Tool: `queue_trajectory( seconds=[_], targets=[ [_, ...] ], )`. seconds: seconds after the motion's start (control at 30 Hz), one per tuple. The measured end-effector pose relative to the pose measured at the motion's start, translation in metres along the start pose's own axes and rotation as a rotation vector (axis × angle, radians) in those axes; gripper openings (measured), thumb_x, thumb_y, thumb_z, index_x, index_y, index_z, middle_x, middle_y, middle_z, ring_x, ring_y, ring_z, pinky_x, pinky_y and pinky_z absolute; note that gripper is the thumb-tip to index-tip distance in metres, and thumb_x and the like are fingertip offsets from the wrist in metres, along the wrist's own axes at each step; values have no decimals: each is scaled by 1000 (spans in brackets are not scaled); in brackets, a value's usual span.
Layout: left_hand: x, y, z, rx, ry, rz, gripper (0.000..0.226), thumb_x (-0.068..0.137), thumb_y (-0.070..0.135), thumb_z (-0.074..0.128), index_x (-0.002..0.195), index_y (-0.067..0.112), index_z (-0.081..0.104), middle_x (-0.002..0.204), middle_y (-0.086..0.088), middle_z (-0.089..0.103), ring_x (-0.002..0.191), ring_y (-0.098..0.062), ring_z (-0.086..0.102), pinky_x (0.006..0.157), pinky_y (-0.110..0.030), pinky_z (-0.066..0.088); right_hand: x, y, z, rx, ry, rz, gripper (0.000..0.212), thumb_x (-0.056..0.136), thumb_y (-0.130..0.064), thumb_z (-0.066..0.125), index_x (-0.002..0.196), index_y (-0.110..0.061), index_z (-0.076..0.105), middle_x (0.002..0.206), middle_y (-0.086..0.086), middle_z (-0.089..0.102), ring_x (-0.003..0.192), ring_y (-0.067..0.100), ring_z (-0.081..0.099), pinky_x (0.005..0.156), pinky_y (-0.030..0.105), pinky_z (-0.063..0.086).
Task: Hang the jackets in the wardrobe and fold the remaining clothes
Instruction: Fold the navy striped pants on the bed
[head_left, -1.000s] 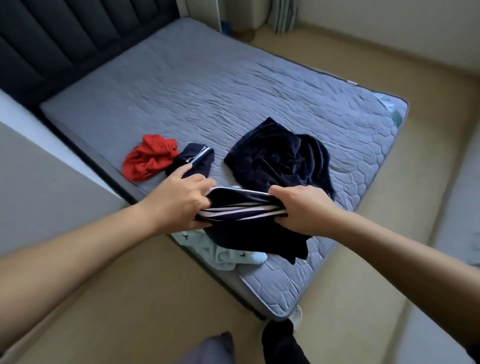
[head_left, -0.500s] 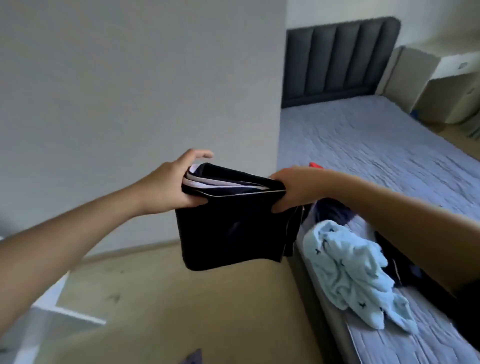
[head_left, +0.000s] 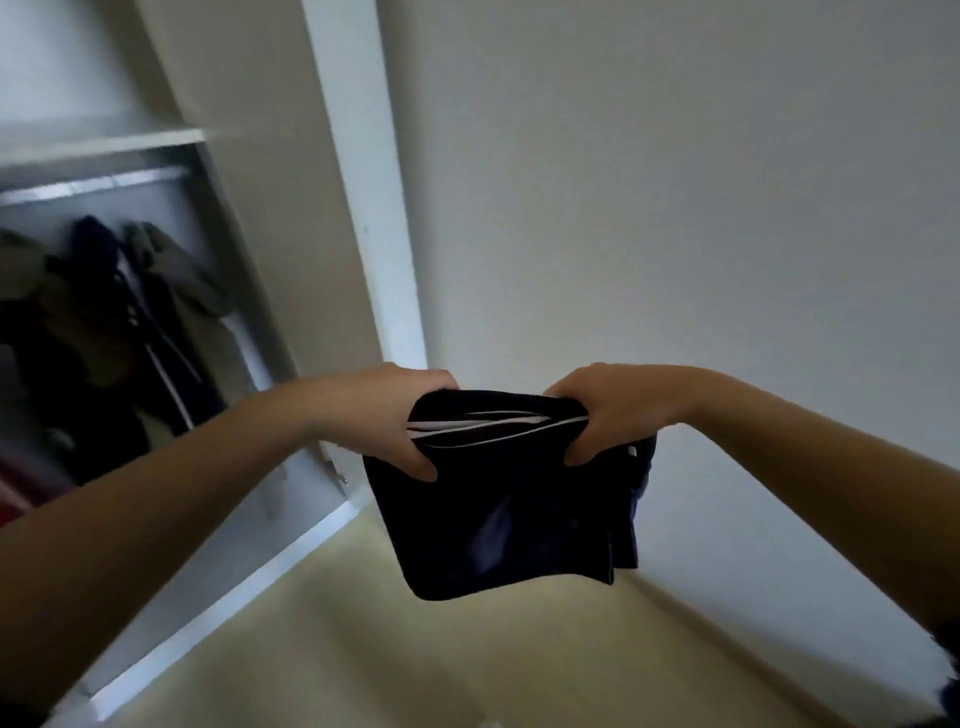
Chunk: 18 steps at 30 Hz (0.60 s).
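Both hands, left hand (head_left: 400, 415) and right hand (head_left: 602, 410), gripped a folded dark navy garment with white piping (head_left: 498, 499) mid-frame, open white wardrobe (head_left: 358, 208) at left.

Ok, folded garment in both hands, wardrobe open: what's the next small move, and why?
Probably swing the dark folded garment left toward the wardrobe shelf. The left hand and right hand grip its top edge, it is already folded, and the shelf lies left, above hanging jackets.

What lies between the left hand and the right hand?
In the head view, only the folded dark garment: its white-striped top edge spans from the left hand to the right hand, both gripping it.
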<state>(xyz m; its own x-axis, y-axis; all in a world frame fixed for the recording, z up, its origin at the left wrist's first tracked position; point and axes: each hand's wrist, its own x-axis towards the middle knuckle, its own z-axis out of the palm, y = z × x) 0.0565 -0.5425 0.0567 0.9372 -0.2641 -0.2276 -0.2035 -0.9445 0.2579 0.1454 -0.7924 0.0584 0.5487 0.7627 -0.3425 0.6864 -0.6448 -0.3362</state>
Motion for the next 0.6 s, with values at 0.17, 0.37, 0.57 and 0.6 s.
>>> queue_trajectory(
  seconds=[0.17,0.37,0.57,0.6],
  targets=[
    [-65,-97,-51,-25,48,-242,25,72,39,76,91,37,60,82,15,64,74,0,60,65,-17,45,133,-79,-53,-24,-132,-295,20,76,-30,72,93,-28,62,87,-9,71,77,6,70,67,26,58],
    [-171,-187,-100,-119,329,-544,30,72,36,79,97,34,61,87,14,63,79,4,59,68,-11,43,251,-214,-114,-197,-158,-655,28,79,-28,75,104,-25,63,97,-7,70,86,7,68,80,29,56],
    [-262,-267,-119,-681,1090,-536,63,59,16,89,116,22,63,109,4,71,102,-11,66,87,-21,51,327,-328,-159,1,-166,-868,23,82,-6,72,92,-25,65,80,-15,72,75,-1,67,62,14,49],
    [-271,-280,-124,-715,1094,-537,60,58,17,88,113,22,66,109,2,72,103,-13,67,86,-19,52,340,-345,-166,20,-175,-876,23,82,-3,71,91,-24,66,79,-14,72,73,-1,67,60,14,49]
  ],
)
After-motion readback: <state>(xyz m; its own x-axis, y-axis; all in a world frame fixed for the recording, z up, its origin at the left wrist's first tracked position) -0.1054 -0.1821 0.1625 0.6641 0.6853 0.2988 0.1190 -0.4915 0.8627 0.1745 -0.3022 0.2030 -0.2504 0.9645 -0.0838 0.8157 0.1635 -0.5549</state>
